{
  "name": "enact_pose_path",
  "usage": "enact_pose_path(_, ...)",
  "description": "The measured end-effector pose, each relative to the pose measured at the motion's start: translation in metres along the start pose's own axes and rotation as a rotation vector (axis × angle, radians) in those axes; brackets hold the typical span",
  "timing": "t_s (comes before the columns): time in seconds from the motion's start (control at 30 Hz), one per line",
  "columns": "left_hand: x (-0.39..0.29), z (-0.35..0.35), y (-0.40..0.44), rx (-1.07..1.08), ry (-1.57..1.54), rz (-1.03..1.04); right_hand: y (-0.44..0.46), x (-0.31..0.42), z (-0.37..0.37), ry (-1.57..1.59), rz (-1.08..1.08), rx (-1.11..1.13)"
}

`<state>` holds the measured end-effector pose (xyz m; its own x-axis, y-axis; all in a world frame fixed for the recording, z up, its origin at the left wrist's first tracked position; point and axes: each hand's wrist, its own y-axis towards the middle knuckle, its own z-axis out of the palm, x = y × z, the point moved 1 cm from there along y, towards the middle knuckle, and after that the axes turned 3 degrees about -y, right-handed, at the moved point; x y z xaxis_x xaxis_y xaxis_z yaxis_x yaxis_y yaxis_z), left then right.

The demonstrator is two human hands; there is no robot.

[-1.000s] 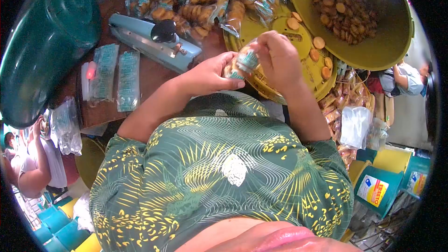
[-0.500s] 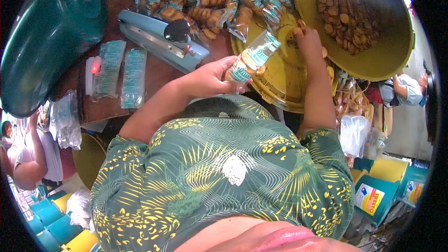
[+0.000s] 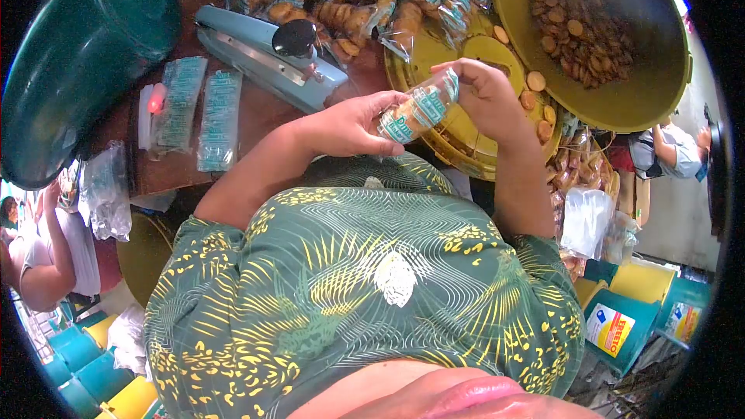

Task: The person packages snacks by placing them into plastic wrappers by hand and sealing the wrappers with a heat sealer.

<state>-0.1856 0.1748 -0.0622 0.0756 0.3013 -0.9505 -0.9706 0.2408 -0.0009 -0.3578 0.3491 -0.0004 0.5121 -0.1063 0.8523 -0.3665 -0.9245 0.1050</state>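
My left hand (image 3: 349, 126) is closed around the lower end of a clear plastic bag of biscuits (image 3: 417, 115) with teal print, held tilted in front of my chest. At the bag's upper end is my right hand (image 3: 490, 99), its fingers bent and pressed to the plastic rim. Whether a biscuit is between those fingers is hidden. Below my hands lies a yellow lid (image 3: 411, 77), with several loose biscuits (image 3: 535, 81) along its right side. The big yellow bucket (image 3: 660, 62) beyond it lies tipped, with many biscuits (image 3: 582, 31) inside.
A light blue heat sealer (image 3: 256, 50) stands on the brown table (image 3: 167, 178). Filled biscuit bags (image 3: 349, 0) pile up behind it. Flat printed bags (image 3: 220, 120) and a green bucket (image 3: 93, 54) are at the left. Other people are at both edges.
My right hand has come from the loose biscuits on the lid down and left to the bag's upper end. My left hand still holds the bag, nearly in the same place.
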Motion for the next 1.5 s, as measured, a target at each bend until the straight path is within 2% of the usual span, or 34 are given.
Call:
enact_pose_path(0.17,-0.014,0.003,-0.011,-0.105,0.165,-0.007,0.004,0.021,0.010,-0.407,-0.339,-0.292)
enact_pose_path(0.23,-0.011,0.000,-0.013,-0.097,0.082,0.018,-0.001,0.037,0.020,-0.494,-0.410,-0.382)
enact_pose_path(0.33,-0.012,0.001,-0.018,-0.078,0.080,0.009,-0.003,0.038,0.028,-0.371,-0.172,-0.164)
enact_pose_path(0.43,-0.012,0.001,-0.020,-0.054,0.077,0.034,-0.001,0.052,0.030,-0.112,-0.080,-0.248)
enact_pose_path(0.53,-0.010,0.006,-0.009,-0.009,0.084,0.056,0.004,0.061,0.022,-0.102,-0.156,-0.108)
enact_pose_path(0.57,-0.013,0.006,-0.012,0.009,0.101,0.068,0.001,0.067,0.024,-0.058,-0.189,-0.128)
enact_pose_path(0.63,-0.010,0.002,-0.018,0.046,-0.248,0.151,-0.008,0.082,0.029,0.029,-0.274,-0.161)
enact_pose_path(0.73,0.000,-0.013,-0.030,0.089,-0.640,0.264,-0.011,0.100,0.034,0.673,-0.504,-0.192)
enact_pose_path(0.8,0.002,-0.027,-0.043,-0.012,-0.574,0.321,0.023,0.078,0.039,-0.142,-0.383,-0.456)
enact_pose_path(0.87,0.004,-0.028,-0.061,-0.137,-0.505,0.311,0.048,0.052,0.059,-0.057,-0.184,-0.339)
enact_pose_path(0.97,0.004,-0.032,-0.079,-0.440,-0.106,0.181,0.076,0.010,0.095,0.071,-0.122,-0.216)
enact_pose_path(1.0,0.009,-0.036,-0.085,-0.534,0.047,0.138,0.085,0.005,0.104,0.031,-0.186,-0.212)
enact_pose_path(1.07,0.019,-0.052,-0.098,-0.622,-0.056,0.146,0.104,0.005,0.120,-0.037,-0.308,-0.200)
enact_pose_path(1.1,0.019,-0.058,-0.104,-0.654,-0.103,0.136,0.113,0.014,0.114,-0.142,-0.185,-0.166)
enact_pose_path(1.13,0.018,-0.063,-0.109,-0.686,-0.149,0.127,0.129,0.006,0.112,-0.071,-0.293,-0.212)
enact_pose_path(1.17,0.016,-0.067,-0.113,-0.710,-0.163,0.126,0.142,-0.003,0.104,0.339,-0.151,-0.238)
enact_pose_path(1.27,0.011,-0.078,-0.121,-0.757,-0.204,0.139,0.149,0.031,0.075,0.285,-0.194,-0.295)
enact_pose_path(1.33,0.009,-0.084,-0.123,-0.752,-0.228,0.151,0.136,0.059,0.073,0.172,-0.252,-0.163)
enact_pose_path(1.4,0.006,-0.089,-0.126,-0.724,-0.214,0.148,0.117,0.081,0.087,-0.079,-0.255,-0.076)
enact_pose_path(1.5,0.006,-0.093,-0.135,-0.701,-0.227,0.108,0.114,0.059,0.109,-0.264,-0.220,-0.107)
